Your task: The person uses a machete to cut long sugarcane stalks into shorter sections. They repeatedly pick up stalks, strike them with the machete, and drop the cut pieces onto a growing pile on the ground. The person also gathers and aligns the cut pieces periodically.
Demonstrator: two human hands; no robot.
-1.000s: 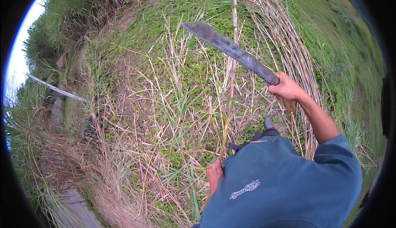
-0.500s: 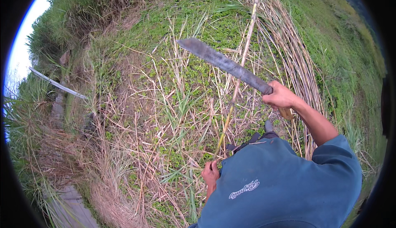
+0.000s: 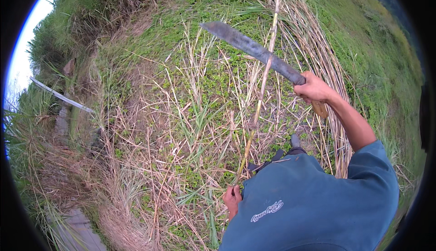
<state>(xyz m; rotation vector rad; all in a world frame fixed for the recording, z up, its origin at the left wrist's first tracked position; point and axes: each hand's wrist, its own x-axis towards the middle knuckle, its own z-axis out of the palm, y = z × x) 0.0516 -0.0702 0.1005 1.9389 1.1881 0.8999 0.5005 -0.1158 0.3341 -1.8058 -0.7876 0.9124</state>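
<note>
Ground: low green plants and strewn dry straw, spread out before the person.
Tall grass: dense and green, at the far upper left, with bright sky beyond it.
Cane bundle: long tan stalks lying close together on the ground, curving down the right side and passing behind the right arm.
Single cane: long and jointed, yellower toward its near end, running from the left hand up to the top edge, where it comes near the bundle.
Shirt: dark teal, short-sleeved, with white lettering on it.
Machete: in the right hand, its grey, stained blade pointing to the upper left and crossing the single cane in this view; whether they touch, I cannot tell.
Boot: grey toe, just beyond the shirt.
Right hand: fingers clenched round the machete's handle.
Left hand: fingers grasping the near end of the single cane, beside the shirt.
Handle: yellowish-brown end sticking out below the right fist.
</note>
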